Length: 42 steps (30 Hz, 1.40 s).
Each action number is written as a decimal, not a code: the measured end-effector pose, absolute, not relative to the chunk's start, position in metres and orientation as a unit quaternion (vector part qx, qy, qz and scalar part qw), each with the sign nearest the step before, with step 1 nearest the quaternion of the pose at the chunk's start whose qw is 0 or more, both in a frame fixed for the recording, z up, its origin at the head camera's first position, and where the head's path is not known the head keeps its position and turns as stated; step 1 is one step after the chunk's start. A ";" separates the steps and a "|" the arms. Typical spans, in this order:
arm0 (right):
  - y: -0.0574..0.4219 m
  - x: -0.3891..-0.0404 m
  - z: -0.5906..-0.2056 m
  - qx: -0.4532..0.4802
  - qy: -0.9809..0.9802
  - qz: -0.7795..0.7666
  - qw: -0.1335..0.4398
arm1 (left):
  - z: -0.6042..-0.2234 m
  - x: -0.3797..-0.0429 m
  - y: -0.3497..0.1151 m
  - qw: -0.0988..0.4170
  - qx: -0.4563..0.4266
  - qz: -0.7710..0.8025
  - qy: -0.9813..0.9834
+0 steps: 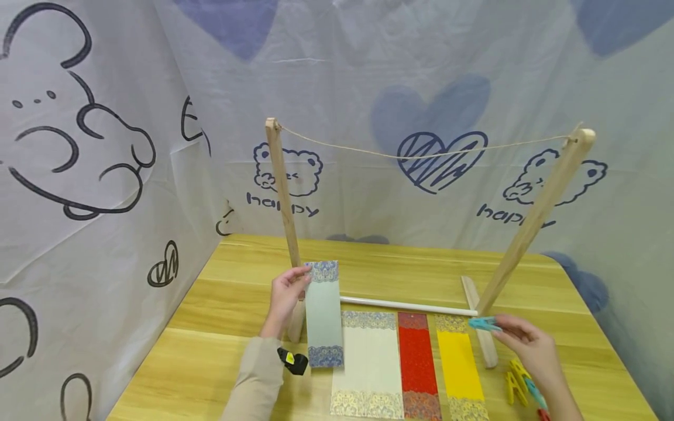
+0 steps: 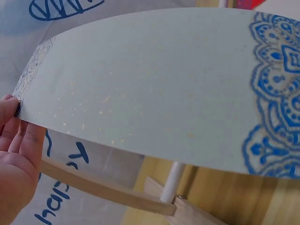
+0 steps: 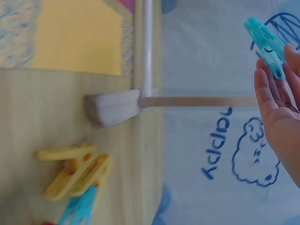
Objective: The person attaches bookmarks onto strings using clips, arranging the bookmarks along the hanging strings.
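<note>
My left hand pinches the upper left corner of a pale blue-green paper strip with blue lace-patterned ends. The strip is raised off the table, in front of the left post. In the left wrist view, thumb and fingers grip the edge of the strip. My right hand holds a turquoise clothespin between thumb and fingers, above the right foot of the frame. The clothespin also shows in the right wrist view. A string sags between the two posts, well above both hands.
Wooden posts joined by a white rod stand on the table. Cream, red and yellow patterned papers lie in front of the rod. Yellow clothespins, with turquoise and red ones, lie at the right.
</note>
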State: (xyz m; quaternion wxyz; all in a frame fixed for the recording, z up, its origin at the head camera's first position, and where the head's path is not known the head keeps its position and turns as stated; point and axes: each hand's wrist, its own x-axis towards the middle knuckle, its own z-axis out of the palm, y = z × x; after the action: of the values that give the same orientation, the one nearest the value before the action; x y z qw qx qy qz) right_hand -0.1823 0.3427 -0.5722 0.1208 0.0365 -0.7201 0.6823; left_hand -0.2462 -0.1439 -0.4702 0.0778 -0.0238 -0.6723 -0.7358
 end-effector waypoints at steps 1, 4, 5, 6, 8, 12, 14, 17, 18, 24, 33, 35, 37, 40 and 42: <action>0.335 -0.180 -0.558 0.052 -0.717 0.684 0.120 | -0.467 -0.246 -0.142 0.083 -0.027 -0.736 -0.671; 0.313 -0.173 -0.518 0.109 -0.687 0.710 0.106 | -0.460 -0.247 -0.138 0.097 -0.041 -0.743 -0.661; 0.301 -0.169 -0.498 0.111 -0.692 0.705 0.107 | -0.457 -0.248 -0.137 0.102 -0.044 -0.746 -0.657; 0.297 -0.170 -0.493 0.102 -0.713 0.684 0.117 | -0.454 -0.248 -0.136 0.106 -0.047 -0.748 -0.653; 0.284 -0.168 -0.470 0.102 -0.736 0.658 0.121 | -0.448 -0.249 -0.133 0.112 -0.052 -0.751 -0.648; 0.263 -0.169 -0.433 0.096 -0.783 0.601 0.131 | -0.437 -0.252 -0.130 0.117 -0.060 -0.754 -0.644; 0.257 -0.173 -0.427 0.104 -0.788 0.592 0.131 | -0.431 -0.253 -0.129 0.117 -0.066 -0.753 -0.644; 0.250 -0.181 -0.418 0.122 -0.789 0.587 0.134 | -0.423 -0.254 -0.129 0.129 -0.074 -0.745 -0.650; 0.247 -0.184 -0.415 0.127 -0.787 0.589 0.134 | -0.420 -0.254 -0.129 0.136 -0.077 -0.741 -0.653; 0.233 -0.201 -0.396 0.163 -0.782 0.586 0.136 | -0.402 -0.253 -0.130 0.169 -0.088 -0.728 -0.658; 0.216 -0.214 -0.369 0.204 -0.791 0.565 0.117 | -0.380 -0.258 -0.130 0.179 -0.115 -0.745 -0.633; 0.211 -0.217 -0.362 0.216 -0.795 0.553 0.122 | -0.376 -0.260 -0.129 0.182 -0.126 -0.743 -0.632; 0.206 -0.221 -0.354 0.229 -0.797 0.545 0.129 | -0.372 -0.261 -0.128 0.183 -0.134 -0.740 -0.633; 0.198 -0.226 -0.340 0.248 -0.794 0.538 0.135 | -0.366 -0.261 -0.127 0.184 -0.141 -0.739 -0.632; 0.193 -0.229 -0.332 0.258 -0.791 0.537 0.141 | -0.362 -0.262 -0.126 0.185 -0.139 -0.739 -0.633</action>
State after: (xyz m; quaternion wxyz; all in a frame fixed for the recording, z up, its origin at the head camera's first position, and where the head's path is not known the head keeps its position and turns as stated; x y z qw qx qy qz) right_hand -0.2289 0.1931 -0.3317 0.1409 0.2576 -0.7908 0.5371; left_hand -0.2617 -0.1258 -0.3616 0.1855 -0.1388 -0.6331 -0.7386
